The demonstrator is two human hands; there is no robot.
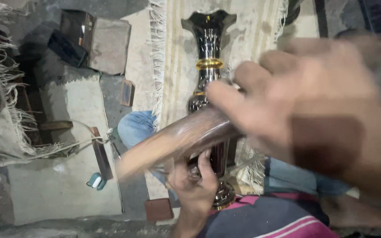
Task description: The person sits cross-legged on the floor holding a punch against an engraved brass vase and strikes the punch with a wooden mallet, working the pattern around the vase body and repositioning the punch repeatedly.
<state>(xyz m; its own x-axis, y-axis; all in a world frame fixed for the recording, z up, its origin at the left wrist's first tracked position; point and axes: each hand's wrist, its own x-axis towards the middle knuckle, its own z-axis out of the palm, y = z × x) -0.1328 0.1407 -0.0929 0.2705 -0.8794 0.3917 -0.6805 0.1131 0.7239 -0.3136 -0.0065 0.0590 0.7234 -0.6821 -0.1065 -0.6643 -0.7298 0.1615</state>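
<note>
A tall dark shiny metal vase (208, 39) with a fluted mouth and a gold band lies between my knees, its mouth pointing away from me. My left hand (195, 180) grips the vase low down, near its round base. My right hand (296, 101) is large and blurred in front of the camera, closed around a brown wooden stick (177, 141) that slants down to the left across the vase's middle. The vase's midsection is hidden behind the stick and the right hand.
A pale fringed rug (177, 66) lies under the vase on a rough concrete floor (67, 185). A brown block and dark box (98, 42) sit at the upper left. Small wooden pieces (100, 154), a small teal object (95, 180) and a cord lie at the left. My jeans and striped shirt fill the bottom.
</note>
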